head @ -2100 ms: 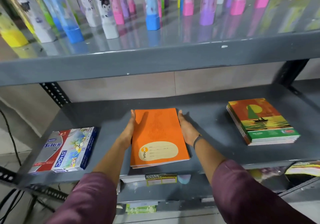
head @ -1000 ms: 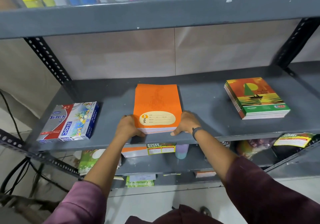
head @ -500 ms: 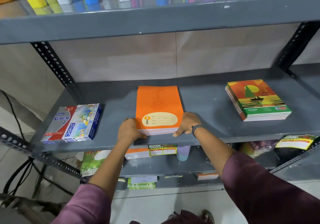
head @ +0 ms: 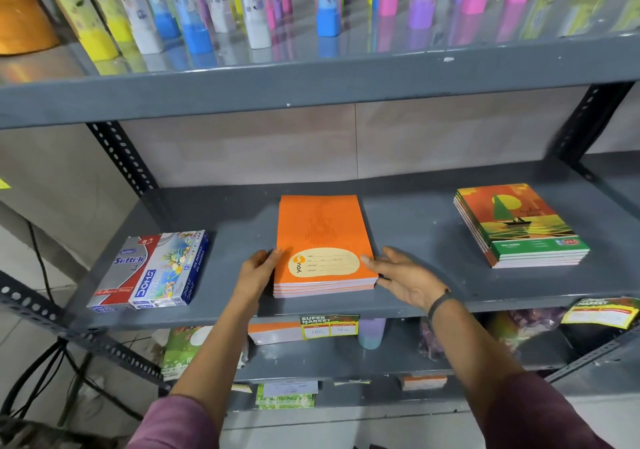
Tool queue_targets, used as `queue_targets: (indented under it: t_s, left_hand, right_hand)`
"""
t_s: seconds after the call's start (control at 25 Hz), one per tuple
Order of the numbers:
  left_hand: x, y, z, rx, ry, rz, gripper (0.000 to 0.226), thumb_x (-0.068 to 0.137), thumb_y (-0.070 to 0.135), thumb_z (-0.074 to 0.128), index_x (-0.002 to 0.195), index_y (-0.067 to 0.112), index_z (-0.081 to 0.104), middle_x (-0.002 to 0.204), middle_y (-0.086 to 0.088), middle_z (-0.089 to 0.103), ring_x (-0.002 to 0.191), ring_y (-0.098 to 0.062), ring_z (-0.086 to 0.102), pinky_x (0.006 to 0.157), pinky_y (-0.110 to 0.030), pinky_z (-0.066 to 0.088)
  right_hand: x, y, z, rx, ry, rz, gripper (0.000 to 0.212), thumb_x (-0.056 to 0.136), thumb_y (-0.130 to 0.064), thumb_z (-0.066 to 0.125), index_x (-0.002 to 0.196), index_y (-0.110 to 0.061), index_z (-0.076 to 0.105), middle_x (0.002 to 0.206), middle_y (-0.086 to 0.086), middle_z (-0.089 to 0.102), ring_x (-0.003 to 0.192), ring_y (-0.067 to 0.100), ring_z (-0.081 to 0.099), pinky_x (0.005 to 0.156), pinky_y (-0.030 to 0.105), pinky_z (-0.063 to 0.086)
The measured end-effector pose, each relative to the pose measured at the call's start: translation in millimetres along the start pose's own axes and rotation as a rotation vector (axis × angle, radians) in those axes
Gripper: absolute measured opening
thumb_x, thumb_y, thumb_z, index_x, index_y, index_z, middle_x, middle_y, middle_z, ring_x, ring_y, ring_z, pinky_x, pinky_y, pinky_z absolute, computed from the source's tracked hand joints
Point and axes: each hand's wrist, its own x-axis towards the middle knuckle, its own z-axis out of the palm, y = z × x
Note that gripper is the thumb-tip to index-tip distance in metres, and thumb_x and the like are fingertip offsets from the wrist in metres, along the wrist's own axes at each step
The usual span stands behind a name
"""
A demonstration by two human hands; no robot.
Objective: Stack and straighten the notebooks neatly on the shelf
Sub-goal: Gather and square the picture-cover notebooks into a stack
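Observation:
A squared stack of orange notebooks (head: pixel 322 237) lies flat in the middle of the grey metal shelf (head: pixel 415 230). My left hand (head: pixel 258 270) rests flat against the stack's left edge near the front corner, fingers straight. My right hand (head: pixel 403 277) is at the stack's front right corner, palm up and fingers spread, its fingertips just touching the cover's edge. Neither hand holds anything. A second stack of notebooks with a sailboat cover (head: pixel 519 225) lies on the same shelf to the right.
Two crayon boxes (head: pixel 152 270) lie side by side at the shelf's left. Several colourful bottles (head: pixel 256 5) stand on the shelf above. A price tag (head: pixel 329 325) hangs on the shelf's front lip. Lower shelves hold more notebooks and packets.
Both hands have come off the stack's front corners. The left now lies along the left edge and the right has opened out at the right corner. The stack has not moved.

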Motion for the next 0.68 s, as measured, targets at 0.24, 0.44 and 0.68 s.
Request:
queue_targets:
  t_s: [0.24,0.44,0.68]
  left_hand:
    - [5,5,17,0.133,0.015,0.042,0.024,0.091,0.013,0.054,0.114,0.006,0.057,0.119,-0.019,0.064,0.093,-0.03,0.062,0.076,-0.034,0.051]
    - [3,5,29,0.123,0.001,0.055,0.032,0.09,0.013,0.056,0.121,0.003,0.056,0.119,-0.017,0.064,0.099,-0.032,0.061,0.086,-0.041,0.052]
    - [-9,7,80,0.118,-0.078,0.125,0.028,0.091,0.015,0.055,0.116,0.004,0.058,0.116,-0.018,0.067,0.106,-0.036,0.062,0.096,-0.05,0.05]
  right_hand:
    - [13,5,16,-0.331,0.18,-0.069,0.035,0.093,-0.008,0.056,0.128,-0.007,0.053,0.13,0.014,0.062,0.118,0.03,0.059,0.102,0.041,0.047]
    - [14,3,4,-0.369,0.229,-0.096,0.03,0.093,-0.004,0.055,0.123,-0.008,0.058,0.126,0.013,0.064,0.114,0.027,0.059,0.089,0.032,0.048]
    - [3,-3,-47,-0.355,0.327,-0.132,0.036,0.092,0.0,0.056,0.127,-0.005,0.056,0.127,0.014,0.063,0.104,0.023,0.06,0.091,0.033,0.048]
